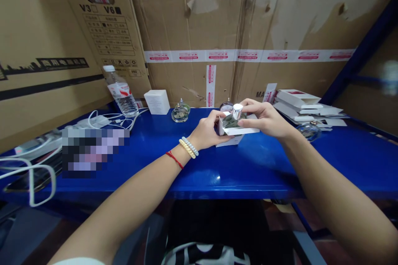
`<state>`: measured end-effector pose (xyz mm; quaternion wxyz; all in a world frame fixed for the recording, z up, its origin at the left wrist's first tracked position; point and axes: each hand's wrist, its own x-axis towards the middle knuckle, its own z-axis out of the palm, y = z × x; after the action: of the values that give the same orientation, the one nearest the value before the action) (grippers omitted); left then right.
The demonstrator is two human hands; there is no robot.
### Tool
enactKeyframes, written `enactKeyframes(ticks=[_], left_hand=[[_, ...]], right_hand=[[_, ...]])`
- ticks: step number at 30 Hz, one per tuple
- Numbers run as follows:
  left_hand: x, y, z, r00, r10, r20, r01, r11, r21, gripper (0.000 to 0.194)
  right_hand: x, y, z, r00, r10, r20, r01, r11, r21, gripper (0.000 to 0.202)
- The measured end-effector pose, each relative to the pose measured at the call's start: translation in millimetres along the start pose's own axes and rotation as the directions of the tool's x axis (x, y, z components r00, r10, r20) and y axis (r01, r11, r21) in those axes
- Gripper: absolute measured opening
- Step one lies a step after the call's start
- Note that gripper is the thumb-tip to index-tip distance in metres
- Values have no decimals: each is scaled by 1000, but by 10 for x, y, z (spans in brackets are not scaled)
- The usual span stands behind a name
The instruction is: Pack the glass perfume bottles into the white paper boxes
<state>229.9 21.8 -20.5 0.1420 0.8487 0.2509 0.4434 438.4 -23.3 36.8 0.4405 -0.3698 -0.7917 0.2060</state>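
Note:
Near the middle of the blue table, my left hand (205, 131) is closed around the near left side of a small white box (228, 141). The box's top flaps stand open. My right hand (264, 119) grips a perfume bottle (231, 122) with a shiny silver cap (237, 112), its fingers at the cap and glass. The bottle sits at the box's open top; how deep it reaches inside is hidden. Just behind the hands stands a dark purplish perfume bottle (226, 106), partly covered. Two uncapped glass perfume bottles, one clear (179, 114) and one greenish (185, 105), stand left of them.
A closed white box (157, 102) and a water bottle (122, 93) stand at the back left. White cables (32, 169) lie around a phone (34, 177). Flattened white cartons (300, 105) are stacked at right beside another perfume bottle (309, 131). Cardboard (192, 29) walls the blue table (199, 178).

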Motion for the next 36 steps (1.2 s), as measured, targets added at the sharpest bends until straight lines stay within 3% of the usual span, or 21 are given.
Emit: enactKeyframes(ticks=[4,9,14,17,24,32,36], left_hand=[[12,-28,16,1000,0,-9,-1,1000,-12,60],[24,-108,38,1000,-8,-22,7,997,-71,62],[38,-158,31,1000,-11,-21,8,991,-132,61],[50,-183,35,1000,-7,-6,6,990,-139,62],[76,-163,30,997,79,24,-75,987,-142,56],[100,-183,102,1000,0,-3,-1,956,-294,52],[116,-149,113,1000,-2,-24,-6,953,-304,43]], right_hand=[[15,48,-21,998,-36,45,38,999,-40,27],[5,141,57,984,-179,-20,176,979,-106,30],[12,208,133,986,-138,-91,129,987,-96,37],[28,235,123,991,-107,-76,99,990,-101,39],[38,182,81,991,-136,-15,124,938,-323,30],[59,58,75,982,-174,72,188,912,-364,24],[46,-23,108,983,-182,18,174,903,-393,31]])
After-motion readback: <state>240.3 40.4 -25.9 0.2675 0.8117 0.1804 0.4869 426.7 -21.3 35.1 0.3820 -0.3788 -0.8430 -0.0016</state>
